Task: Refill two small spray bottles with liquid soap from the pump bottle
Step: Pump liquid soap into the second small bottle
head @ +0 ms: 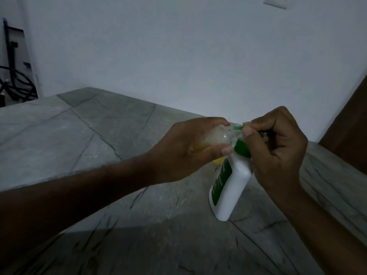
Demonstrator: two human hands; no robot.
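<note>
Pump bottle [230, 187] (tilted) gripped at its top by right hand [276, 147], left hand [186, 149] clasping spray bottle [216, 135]

A grey marbled desk [83, 147] with dark veins stands against the white wall. The white pump bottle [230, 193] stands tilted, its base touching the desk surface.

The scene is dimly lit, with a bluish cast. The wall [178, 46] is brightest at centre. A broad shadow is cast across the table [59, 145] at the lower frame. Slight blur is seen on both hands. Straight lines are bent at the frame edges.
</note>
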